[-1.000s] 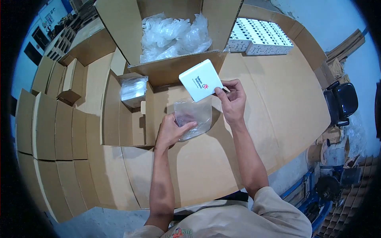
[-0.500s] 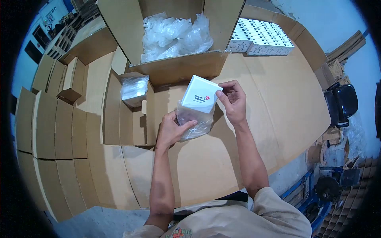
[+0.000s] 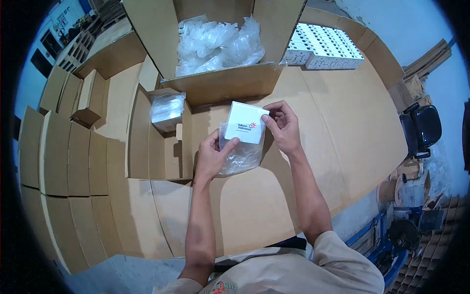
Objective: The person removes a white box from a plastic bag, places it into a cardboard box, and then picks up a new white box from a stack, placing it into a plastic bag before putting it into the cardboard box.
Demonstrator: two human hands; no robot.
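A small white box [image 3: 246,120] printed "Telkom Indonesia" is partly inside a clear plastic bag [image 3: 240,159], its upper part showing above the bag. At its upper right edge, my right hand [image 3: 285,126] pinches the box between thumb and fingers. My left hand [image 3: 214,156] is closed around the lower left side, gripping the bag with its thumb at the box's lower edge. Left of my hands stands an open cardboard carton [image 3: 139,157], with bagged boxes [image 3: 167,111] in its far end.
A large open carton [image 3: 227,83] full of crumpled plastic bags [image 3: 220,46] stands at the back. Several white boxes [image 3: 325,46] are stacked at the back right. Flattened-looking cardboard cartons [image 3: 73,157] line the left. A black chair [image 3: 422,128] stands beyond the table's right edge.
The white box has moved slightly down, lower between my hands. My left hand has shifted up the bag, its thumb now reaching the box's lower edge.
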